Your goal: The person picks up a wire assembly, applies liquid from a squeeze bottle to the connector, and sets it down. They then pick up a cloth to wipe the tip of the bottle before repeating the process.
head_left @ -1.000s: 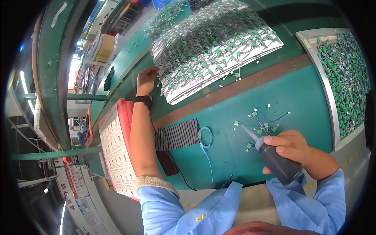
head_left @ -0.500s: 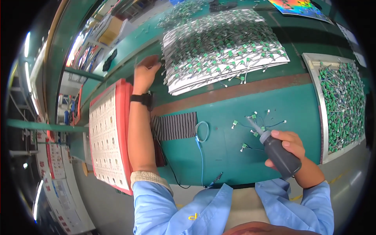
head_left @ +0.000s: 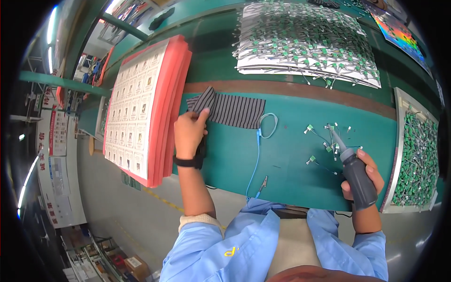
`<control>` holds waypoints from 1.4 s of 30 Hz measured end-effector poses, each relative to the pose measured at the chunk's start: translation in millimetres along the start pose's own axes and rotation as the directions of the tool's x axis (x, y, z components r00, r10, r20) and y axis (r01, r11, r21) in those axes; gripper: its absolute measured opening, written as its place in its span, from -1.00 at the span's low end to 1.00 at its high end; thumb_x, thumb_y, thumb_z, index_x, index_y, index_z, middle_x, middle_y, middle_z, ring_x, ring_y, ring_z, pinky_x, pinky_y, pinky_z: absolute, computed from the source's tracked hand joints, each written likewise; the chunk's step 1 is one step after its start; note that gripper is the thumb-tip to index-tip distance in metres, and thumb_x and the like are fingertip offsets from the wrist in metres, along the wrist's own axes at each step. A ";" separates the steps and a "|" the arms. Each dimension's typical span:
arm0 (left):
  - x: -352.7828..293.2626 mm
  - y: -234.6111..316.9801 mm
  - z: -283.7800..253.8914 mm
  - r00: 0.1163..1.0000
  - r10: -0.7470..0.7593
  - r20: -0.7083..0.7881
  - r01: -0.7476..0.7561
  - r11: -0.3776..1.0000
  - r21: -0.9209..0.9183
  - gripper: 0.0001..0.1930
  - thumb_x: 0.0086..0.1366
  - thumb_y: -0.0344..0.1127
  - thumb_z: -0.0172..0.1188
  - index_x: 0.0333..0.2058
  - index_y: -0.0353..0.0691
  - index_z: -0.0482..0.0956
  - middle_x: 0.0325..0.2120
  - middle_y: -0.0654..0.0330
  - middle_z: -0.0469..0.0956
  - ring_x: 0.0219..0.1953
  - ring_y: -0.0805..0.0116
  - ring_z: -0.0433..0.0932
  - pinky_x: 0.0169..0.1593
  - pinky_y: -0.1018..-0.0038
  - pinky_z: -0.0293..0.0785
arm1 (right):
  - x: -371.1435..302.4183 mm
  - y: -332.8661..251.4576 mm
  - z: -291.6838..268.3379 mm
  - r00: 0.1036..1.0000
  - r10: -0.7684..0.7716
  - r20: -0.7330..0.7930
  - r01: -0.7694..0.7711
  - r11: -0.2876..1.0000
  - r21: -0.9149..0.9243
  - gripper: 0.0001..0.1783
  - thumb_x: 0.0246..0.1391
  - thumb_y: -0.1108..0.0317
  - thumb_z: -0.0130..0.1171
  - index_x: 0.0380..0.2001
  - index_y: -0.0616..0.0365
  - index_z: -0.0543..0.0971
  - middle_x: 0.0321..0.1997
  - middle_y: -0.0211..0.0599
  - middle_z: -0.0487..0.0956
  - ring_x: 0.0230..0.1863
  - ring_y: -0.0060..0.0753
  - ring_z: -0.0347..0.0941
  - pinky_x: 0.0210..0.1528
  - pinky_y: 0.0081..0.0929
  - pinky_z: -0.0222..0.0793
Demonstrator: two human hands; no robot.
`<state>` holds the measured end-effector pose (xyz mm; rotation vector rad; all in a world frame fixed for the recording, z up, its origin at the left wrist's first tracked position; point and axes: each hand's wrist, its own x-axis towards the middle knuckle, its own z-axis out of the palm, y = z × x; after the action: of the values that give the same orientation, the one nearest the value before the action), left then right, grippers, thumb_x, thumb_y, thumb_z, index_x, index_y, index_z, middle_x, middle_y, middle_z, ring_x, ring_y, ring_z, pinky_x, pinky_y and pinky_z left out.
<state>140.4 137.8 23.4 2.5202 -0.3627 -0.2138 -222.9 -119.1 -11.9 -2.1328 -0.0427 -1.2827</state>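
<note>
Clock positions are read from the centre of the view, with 12 o'clock at the top. The right hand (head_left: 373, 176), between 3 and 4 o'clock, wraps its fingers and thumb around a dark grey squeeze bottle (head_left: 361, 183). The bottle's tapered nozzle (head_left: 337, 138) points toward 11 o'clock, its tip among loose green connectors with wires (head_left: 328, 146) at 3 o'clock on the green bench top (head_left: 300, 183). The left hand (head_left: 189, 134), at 9 o'clock, touches the folded left end of a striped cloth (head_left: 239, 111); whether its fingers pinch the fabric cannot be told. A blue looped cord (head_left: 258, 155) adjoins the cloth's right end and runs toward 6 o'clock. A red stack (head_left: 174, 117) with a printed sheet lies at 10 o'clock. Connector-covered white sheets (head_left: 256, 68) lie between 1 and 2 o'clock, and a filled tray (head_left: 400, 141) stands at 3 o'clock, beyond the bottle
</note>
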 end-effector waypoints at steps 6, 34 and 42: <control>36.4 -2.8 20.3 0.966 0.235 -0.109 -0.230 0.972 0.056 -0.66 0.31 -0.19 0.22 -0.25 -0.45 0.62 -0.40 0.09 0.66 -0.31 0.35 0.67 -0.21 0.49 0.57 | -6.8 0.1 -0.8 0.998 -0.066 -0.019 0.067 0.997 0.038 -0.22 0.13 0.26 0.36 0.31 0.10 0.19 0.19 0.31 0.42 -0.01 0.03 0.57 -0.13 -0.20 0.63; -87.2 101.4 119.6 0.618 0.773 0.145 -0.319 0.415 -0.852 -0.87 0.00 -0.61 0.18 -0.41 -0.36 0.50 -0.21 0.09 0.53 -0.17 0.41 0.48 0.02 0.51 0.33 | 16.0 13.5 14.1 0.965 0.258 0.039 -0.188 0.582 0.791 -0.26 -0.09 0.32 0.56 0.13 0.12 0.37 0.28 0.28 0.39 0.00 -0.17 0.61 0.02 -0.31 0.57; -74.8 85.1 113.1 0.595 0.803 0.042 -0.360 0.313 -0.879 -0.83 0.00 -0.61 0.25 -0.48 -0.29 0.42 -0.39 0.15 0.47 -0.36 0.50 0.43 -0.12 0.56 0.38 | 17.3 16.9 16.6 0.959 0.278 0.051 -0.209 0.577 0.789 -0.30 -0.04 0.38 0.51 0.12 0.15 0.34 0.27 0.18 0.42 -0.07 -0.27 0.62 -0.06 -0.37 0.60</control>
<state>25.4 33.4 -15.6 1.2026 -1.1288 -0.5619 -195.1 -128.6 -11.8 -1.2492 -0.2325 -0.9192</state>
